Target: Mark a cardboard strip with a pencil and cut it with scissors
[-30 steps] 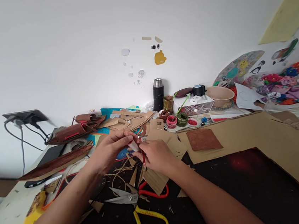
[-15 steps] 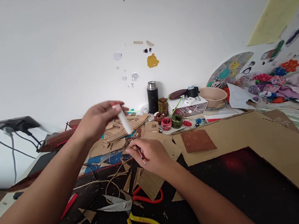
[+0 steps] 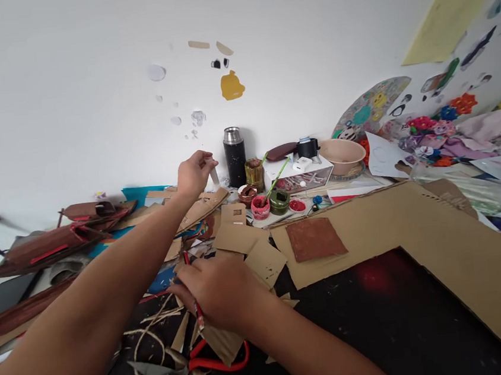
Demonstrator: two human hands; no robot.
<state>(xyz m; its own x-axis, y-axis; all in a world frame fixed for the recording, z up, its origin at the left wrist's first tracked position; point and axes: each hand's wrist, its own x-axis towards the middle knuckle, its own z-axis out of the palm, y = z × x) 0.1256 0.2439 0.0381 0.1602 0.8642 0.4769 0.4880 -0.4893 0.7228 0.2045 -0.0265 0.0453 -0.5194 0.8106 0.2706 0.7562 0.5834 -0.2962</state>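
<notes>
My left hand (image 3: 195, 172) reaches to the back of the table. Its fingers pinch a small white tube (image 3: 214, 176), partly hidden by them, beside a black steel-topped flask (image 3: 235, 156). My right hand (image 3: 220, 286) is closed around a thin red pen-like stick (image 3: 199, 315), with one end poking out above the fingers and the other below. Under that hand lie cardboard scraps (image 3: 224, 342) and large scissors (image 3: 219, 364) with a red handle and spread blades. Loose twine (image 3: 148, 341) curls to their left.
Jars of red paint (image 3: 260, 207) and green paint (image 3: 280, 201) stand at the back, brushes in some. A brown-painted square (image 3: 316, 239) lies on a big cardboard sheet (image 3: 370, 216). A pink bowl (image 3: 343, 152) and paper flowers (image 3: 423, 124) sit at right, brown-painted pieces (image 3: 46, 250) at left.
My left hand has moved away to the back with the white tube, near the flask. My right hand keeps the red stick. The view has turned somewhat to the right.
</notes>
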